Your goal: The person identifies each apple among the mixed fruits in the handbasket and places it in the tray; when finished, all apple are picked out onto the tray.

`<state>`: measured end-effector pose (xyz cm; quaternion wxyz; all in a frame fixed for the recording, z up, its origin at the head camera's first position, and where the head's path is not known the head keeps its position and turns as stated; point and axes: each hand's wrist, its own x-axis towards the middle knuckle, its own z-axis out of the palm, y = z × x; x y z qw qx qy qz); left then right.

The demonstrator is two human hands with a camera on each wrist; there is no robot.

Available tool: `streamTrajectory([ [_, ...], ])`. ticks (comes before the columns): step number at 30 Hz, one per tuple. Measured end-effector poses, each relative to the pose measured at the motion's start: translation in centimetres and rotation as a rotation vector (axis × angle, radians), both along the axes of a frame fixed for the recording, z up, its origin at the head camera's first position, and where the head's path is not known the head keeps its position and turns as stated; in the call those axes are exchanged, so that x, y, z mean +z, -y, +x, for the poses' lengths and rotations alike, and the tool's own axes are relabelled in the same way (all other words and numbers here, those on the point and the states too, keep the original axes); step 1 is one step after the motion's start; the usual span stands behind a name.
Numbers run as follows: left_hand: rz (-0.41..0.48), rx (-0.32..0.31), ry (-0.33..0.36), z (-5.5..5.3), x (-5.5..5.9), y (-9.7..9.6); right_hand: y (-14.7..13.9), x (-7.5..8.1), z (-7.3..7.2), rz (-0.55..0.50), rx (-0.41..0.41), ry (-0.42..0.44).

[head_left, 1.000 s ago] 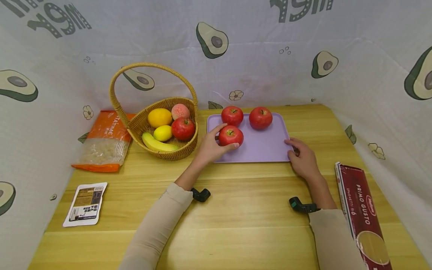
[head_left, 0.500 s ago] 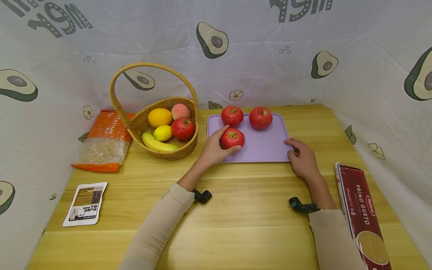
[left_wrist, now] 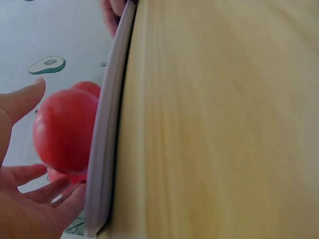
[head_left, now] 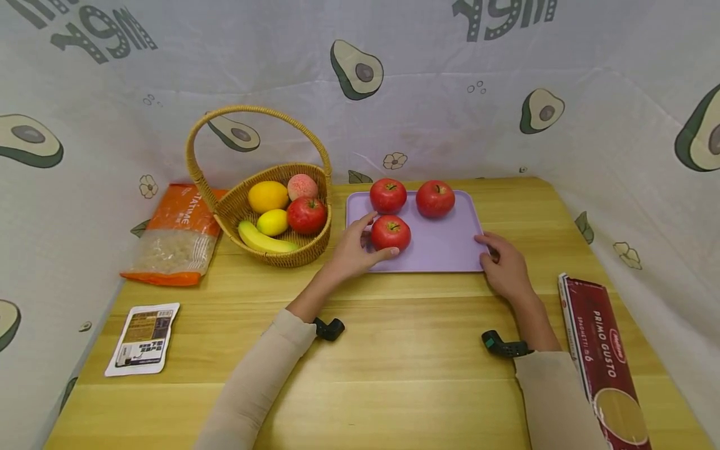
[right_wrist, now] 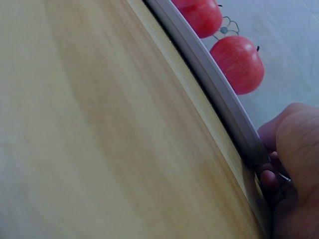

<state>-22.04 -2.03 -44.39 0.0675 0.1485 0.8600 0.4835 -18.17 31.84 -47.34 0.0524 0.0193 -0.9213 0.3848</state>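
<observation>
Reaches forward with left arm (head_left: 261,378) slanting inward to the right and right arm (head_left: 555,390) slanting slightly to the left. Holds left hand (head_left: 350,253) loosely curved, with thumb (left_wrist: 23,102) and fingers (left_wrist: 29,174) spread apart. Bends fingers of right hand (head_left: 506,265) into a pinch, with thumb lying close, opposite to them.

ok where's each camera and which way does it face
Head: on the head, facing forward and down at the purple tray, red apples and basket; sleeves, left fingers and right fingers show.
Left wrist: on that wrist, facing the purple tray's edge and red apples; left fingers close, right fingers at the top.
Right wrist: on that wrist, looking along the purple tray's edge toward red apples; right fingers show.
Both wrist views share the purple tray, red apples and right fingers.
</observation>
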Motion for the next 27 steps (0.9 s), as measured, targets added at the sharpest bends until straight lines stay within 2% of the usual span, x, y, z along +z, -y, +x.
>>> streamTrajectory([
  [7,0.099,-0.021,-0.044,1.0,1.7,2.8,-0.1,0.0,0.0,0.012,-0.009,0.015],
  [13,0.142,-0.016,-0.15,1.5,2.9,5.3,0.0,0.0,-0.1,0.014,-0.004,0.008],
  [20,0.108,0.066,-0.247,1.4,4.5,8.6,-0.1,0.0,-0.2,0.012,0.002,0.003],
  [27,0.063,0.172,-0.268,1.1,5.2,10.9,-0.3,0.0,-0.5,0.021,-0.005,0.004],
])
